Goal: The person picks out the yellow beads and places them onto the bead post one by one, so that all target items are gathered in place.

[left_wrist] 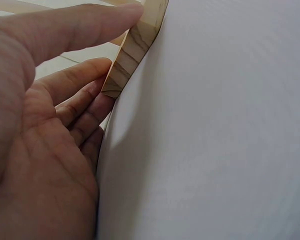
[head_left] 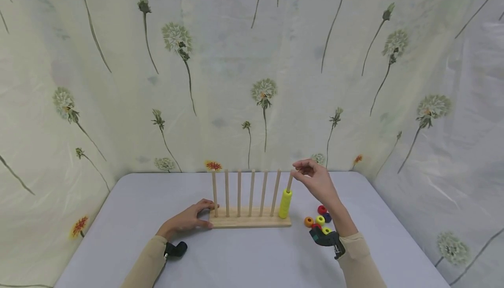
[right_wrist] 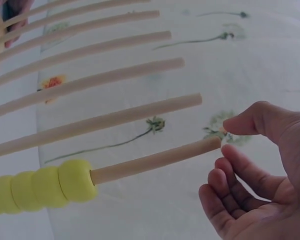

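Note:
A wooden peg stand [head_left: 250,223] with a row of upright pegs sits on the table. Several yellow beads [head_left: 285,204] are stacked on its rightmost peg, and the peg's upper part is bare. My left hand [head_left: 188,219] grips the stand's left end, with the thumb on the near side and the fingers behind, as the left wrist view shows at the base's end [left_wrist: 132,52]. At the top of the rightmost peg [right_wrist: 157,161] is my right hand [right_wrist: 260,190]. Its thumb and index finger are parted by the tip, with no bead between them.
Loose beads lie right of the stand, near the right forearm: an orange bead [head_left: 309,222], a dark blue bead [head_left: 327,217], a red bead [head_left: 322,209] and yellow ones [head_left: 320,220]. Behind the white table [head_left: 252,257] hangs a flower-patterned curtain [head_left: 220,82].

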`<state>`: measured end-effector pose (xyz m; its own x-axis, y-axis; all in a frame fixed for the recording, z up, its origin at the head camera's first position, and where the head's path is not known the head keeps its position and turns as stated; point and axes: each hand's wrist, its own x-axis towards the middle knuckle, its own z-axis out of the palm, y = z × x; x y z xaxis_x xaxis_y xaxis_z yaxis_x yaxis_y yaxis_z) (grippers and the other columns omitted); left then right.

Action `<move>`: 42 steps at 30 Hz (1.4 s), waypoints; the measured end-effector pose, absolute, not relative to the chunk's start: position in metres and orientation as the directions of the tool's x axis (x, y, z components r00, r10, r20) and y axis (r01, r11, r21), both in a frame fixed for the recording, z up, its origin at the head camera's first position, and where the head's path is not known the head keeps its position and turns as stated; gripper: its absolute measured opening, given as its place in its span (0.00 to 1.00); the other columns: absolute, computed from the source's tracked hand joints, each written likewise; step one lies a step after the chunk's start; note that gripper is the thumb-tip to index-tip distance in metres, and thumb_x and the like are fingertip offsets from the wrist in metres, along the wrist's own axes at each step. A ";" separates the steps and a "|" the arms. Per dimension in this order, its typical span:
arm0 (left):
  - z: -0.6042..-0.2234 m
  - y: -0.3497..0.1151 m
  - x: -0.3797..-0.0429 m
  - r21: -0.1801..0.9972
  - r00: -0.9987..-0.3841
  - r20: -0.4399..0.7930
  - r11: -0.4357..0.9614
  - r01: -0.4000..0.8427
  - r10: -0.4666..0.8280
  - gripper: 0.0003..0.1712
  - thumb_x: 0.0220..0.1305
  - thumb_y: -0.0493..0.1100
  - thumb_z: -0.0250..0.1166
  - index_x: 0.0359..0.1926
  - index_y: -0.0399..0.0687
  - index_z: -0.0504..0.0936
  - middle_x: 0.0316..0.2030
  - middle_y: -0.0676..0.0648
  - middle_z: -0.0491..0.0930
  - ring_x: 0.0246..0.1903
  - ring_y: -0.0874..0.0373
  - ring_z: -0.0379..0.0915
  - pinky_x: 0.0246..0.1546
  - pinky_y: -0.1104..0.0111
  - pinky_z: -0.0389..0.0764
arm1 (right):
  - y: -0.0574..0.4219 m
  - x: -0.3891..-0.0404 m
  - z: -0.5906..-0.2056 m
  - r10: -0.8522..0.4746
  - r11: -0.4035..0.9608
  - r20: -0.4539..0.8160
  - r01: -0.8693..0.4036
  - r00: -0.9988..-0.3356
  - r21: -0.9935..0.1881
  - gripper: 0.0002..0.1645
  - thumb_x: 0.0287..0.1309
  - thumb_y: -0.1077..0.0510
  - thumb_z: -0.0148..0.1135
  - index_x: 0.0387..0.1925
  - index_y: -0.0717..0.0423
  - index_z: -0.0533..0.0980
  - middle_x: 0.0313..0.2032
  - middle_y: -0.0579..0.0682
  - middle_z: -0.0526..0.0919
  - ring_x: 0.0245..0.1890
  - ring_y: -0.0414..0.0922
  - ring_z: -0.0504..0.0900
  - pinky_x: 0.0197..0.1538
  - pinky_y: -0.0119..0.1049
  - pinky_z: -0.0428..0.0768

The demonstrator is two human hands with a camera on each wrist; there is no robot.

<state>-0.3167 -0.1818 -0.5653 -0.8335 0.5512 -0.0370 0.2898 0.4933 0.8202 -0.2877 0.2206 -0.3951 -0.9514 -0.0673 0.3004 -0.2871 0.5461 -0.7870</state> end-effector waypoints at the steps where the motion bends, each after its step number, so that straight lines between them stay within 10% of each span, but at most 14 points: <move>1: -0.565 -0.182 -0.317 0.820 -0.834 -0.038 0.494 0.290 0.551 0.38 0.53 0.52 0.73 0.64 0.50 0.72 0.65 0.46 0.64 0.68 0.43 0.56 0.67 0.41 0.56 | 0.222 -0.287 -0.395 -0.067 0.548 0.301 -0.287 -0.951 -0.785 0.23 0.60 0.47 0.65 0.51 0.58 0.75 0.48 0.53 0.79 0.45 0.45 0.76 0.46 0.22 0.74; 42: -0.561 -0.180 -0.315 0.841 -0.841 -0.057 0.480 0.249 0.537 0.39 0.52 0.50 0.74 0.64 0.48 0.72 0.65 0.46 0.64 0.68 0.43 0.56 0.68 0.43 0.54 | 0.301 -0.241 -0.460 -0.166 0.552 0.130 -0.201 -0.978 -0.809 0.22 0.58 0.50 0.67 0.49 0.58 0.74 0.47 0.55 0.80 0.44 0.38 0.79 0.46 0.24 0.79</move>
<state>-0.3150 -0.1796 -0.5611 -0.8415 0.5373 -0.0572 0.2491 0.4797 0.8413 -0.2407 0.3013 -0.4596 -0.9775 -0.1661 0.1298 -0.2013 0.5521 -0.8091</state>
